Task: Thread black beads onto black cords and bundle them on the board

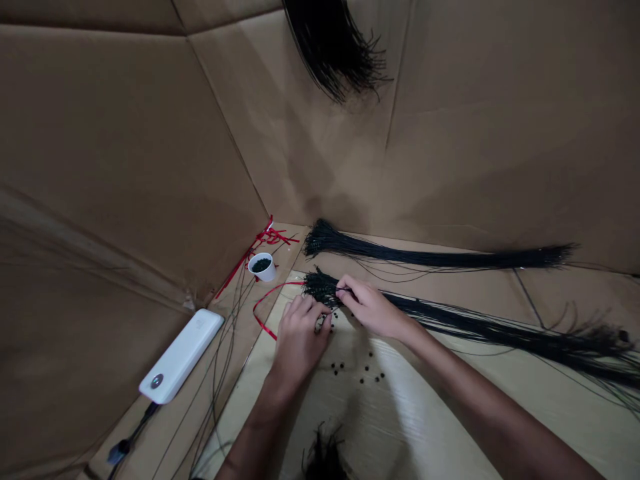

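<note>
My left hand (303, 328) is closed, thumb and forefinger pinched together beside the left end of a long bundle of thin black strands (450, 319). What it pinches is too small to make out. Across the same bundle reaches my right hand (369, 305), its fingertips closed on a thin black strand near the knotted or beaded end (320, 285). Small black beads (377, 377) lie scattered on the pale work surface (435, 413) below my hands, some partly hidden by my left fingers. A red ribbon (257, 310) curves from the bundle's end to my left hand.
A second black bundle (440, 257) lies behind, along the cardboard wall (475, 147). At left stand a white cup (269, 272) of small dark pieces and a white power bank (183, 357) with a cable. Red ribbon scraps (273, 235) fill the corner. Black strands (335, 50) hang above.
</note>
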Demonstrator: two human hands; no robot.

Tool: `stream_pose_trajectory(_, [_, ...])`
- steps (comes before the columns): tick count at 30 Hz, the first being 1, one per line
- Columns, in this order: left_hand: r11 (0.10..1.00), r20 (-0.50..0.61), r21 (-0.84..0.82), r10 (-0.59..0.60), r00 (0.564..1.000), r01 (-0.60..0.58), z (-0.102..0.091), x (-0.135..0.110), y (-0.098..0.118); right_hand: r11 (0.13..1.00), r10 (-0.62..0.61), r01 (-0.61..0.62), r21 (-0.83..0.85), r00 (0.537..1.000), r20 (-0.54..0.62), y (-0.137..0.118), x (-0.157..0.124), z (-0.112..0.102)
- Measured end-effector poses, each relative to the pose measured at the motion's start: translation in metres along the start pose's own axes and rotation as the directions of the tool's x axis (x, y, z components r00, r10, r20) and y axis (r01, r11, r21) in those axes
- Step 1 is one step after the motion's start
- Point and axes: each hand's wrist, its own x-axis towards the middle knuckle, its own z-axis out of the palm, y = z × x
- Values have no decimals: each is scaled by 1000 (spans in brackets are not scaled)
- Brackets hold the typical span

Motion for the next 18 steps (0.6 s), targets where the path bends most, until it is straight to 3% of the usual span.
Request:
stream_pose_trajectory(6, [999, -67, -6, 34, 997, -34, -7, 1, 0, 996, -68, 68, -50, 998, -4, 1, 2, 2])
stream_pose_trajectory(18, [999, -212, 16, 33, 977, -31, -13, 3, -6, 978, -171, 186, -90, 974, 151, 4, 1, 1])
